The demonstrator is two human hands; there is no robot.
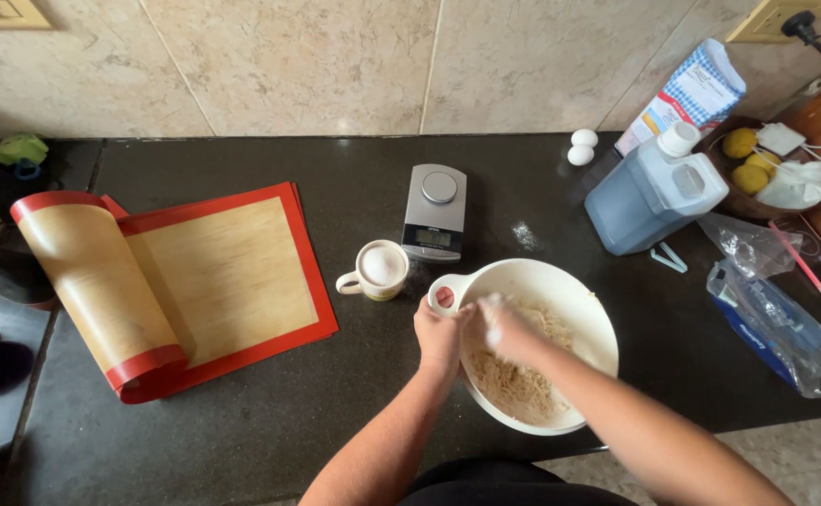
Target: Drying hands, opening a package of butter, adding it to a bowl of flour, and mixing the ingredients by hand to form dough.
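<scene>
— Beige marbled wall tiles back a dark stone countertop [270, 426], and most of what sits on it is baking gear. How far along does the person seem to be?

— Somewhere in the middle, by the look of it. The round white plastic mixing bowl with a spout handle [574, 290] sits at the near edge of the counter, and it holds pale, crumbly dough [518, 384] that has not come together into one smooth mass.

— What are the hands doing?

— The left hand [439, 339] is curled around the bowl's rim just below the handle, fingers closed on it to steady it. The right hand [509, 328] is down inside the bowl, dusted white and blurred; it seems loosely cupped over the crumbs, but how far open it is cannot be told.

— And what looks finished already?

— Measuring, probably. A small silver digital kitchen scale [436, 212] stands bare just behind the bowl, with a cream ceramic mug filled with white powder [376, 270] beside it. A trace of white powder lies spilled on the counter near the scale.

— What appears untouched?

— Two white eggs [581, 146] lie whole by the wall, near a blue-and-white paper bag [687, 94] and a translucent blue plastic jug with a white cap [652, 192]. The red-bordered tan silicone baking mat [200, 281], half unrolled to the left, carries nothing. So shaping and anything on the mat would seem to be left.
</scene>
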